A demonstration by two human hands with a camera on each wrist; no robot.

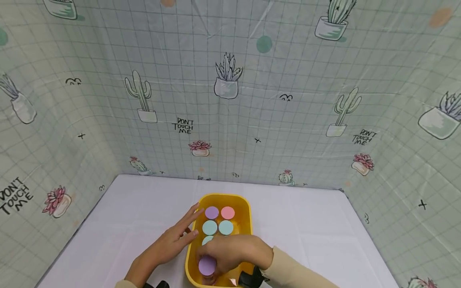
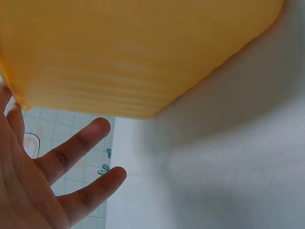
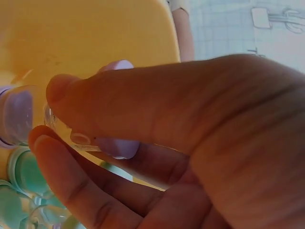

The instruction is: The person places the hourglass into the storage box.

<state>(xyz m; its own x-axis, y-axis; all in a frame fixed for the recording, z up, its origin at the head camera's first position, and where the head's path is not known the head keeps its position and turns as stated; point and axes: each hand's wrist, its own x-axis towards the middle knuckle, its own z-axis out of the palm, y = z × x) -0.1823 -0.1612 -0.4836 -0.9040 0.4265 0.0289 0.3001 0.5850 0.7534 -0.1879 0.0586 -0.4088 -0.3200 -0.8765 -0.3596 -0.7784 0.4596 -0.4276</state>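
My right hand [image 1: 234, 252] is inside a yellow bin [image 1: 248, 224] and holds a small clear jar with a purple lid [image 1: 207, 265]. In the right wrist view, thumb and fingers pinch this jar, and its purple lid [image 3: 119, 148] shows partly between them. My left hand [image 1: 173, 242] touches the bin's left rim, its fingers spread and fairly straight. At the bin's far end stand a purple-lidded jar [image 1: 211, 213] and a pink-lidded jar [image 1: 227, 213]. Nearer are two mint-lidded jars, left [image 1: 209, 227] and right [image 1: 226, 227]. Another mint lid [image 1: 207, 240] is partly hidden by my right hand.
The bin stands on a table with a white cloth [image 1: 306, 232]. A grid-patterned curtain with printed cacti [image 1: 252, 120] encloses the back and both sides. A dark wrist strap [image 1: 252, 277] is near the bin's near right side.
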